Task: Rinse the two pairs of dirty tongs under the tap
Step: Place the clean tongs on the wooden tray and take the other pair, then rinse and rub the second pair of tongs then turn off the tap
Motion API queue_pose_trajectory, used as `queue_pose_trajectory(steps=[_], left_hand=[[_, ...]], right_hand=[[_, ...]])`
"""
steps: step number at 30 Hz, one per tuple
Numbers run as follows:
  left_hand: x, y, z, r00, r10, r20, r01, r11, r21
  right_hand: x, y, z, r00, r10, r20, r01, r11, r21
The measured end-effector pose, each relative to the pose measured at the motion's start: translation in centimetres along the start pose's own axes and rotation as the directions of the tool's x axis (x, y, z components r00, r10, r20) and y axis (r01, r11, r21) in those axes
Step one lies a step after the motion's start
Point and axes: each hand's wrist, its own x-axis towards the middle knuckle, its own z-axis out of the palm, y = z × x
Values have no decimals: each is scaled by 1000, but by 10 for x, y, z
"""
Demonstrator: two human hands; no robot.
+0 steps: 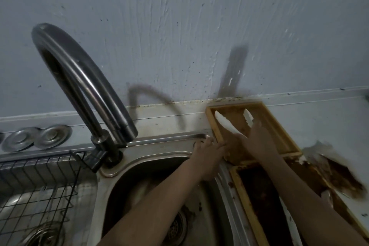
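Tongs [227,126], white, two tips showing: lying in the wooden tray [279,126] at the counter's back edge, just right of the sink [159,158], one blade toward the tray's left wall, the other near its middle. Whether these are one pair or two cannot be told; handles hidden under the hands. Right hand [257,142]: over the tray, fingers curled about the tongs' lower ends, grip apparently closing. Left hand [209,150]: on the tray's near left corner at the sink rim, fingers bent, seemingly steadying it. Step judged: pick-up, before rinsing. Next calls for lifting the tongs clear and carrying them left under the tap [83,86], which shows no water running. Second tray [235,183], nearer, stained dark, cut off below.
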Motion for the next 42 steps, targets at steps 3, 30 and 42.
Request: queue_pose_trajectory(steps=[3,30,42], left_hand=[[0,0,-1,1000,-8,-8,8,999,31],[-97,75,8,959,279,43,-282,950,133],[-103,79,-19,974,180,138,-165,980,-109]], right_hand=[[6,1,7,1000,-12,-19,12,1000,-1],[-187,72,-24,919,316,-235,-366,906,-213],[-190,54,-28,940,261,-220,-288,952,-101]])
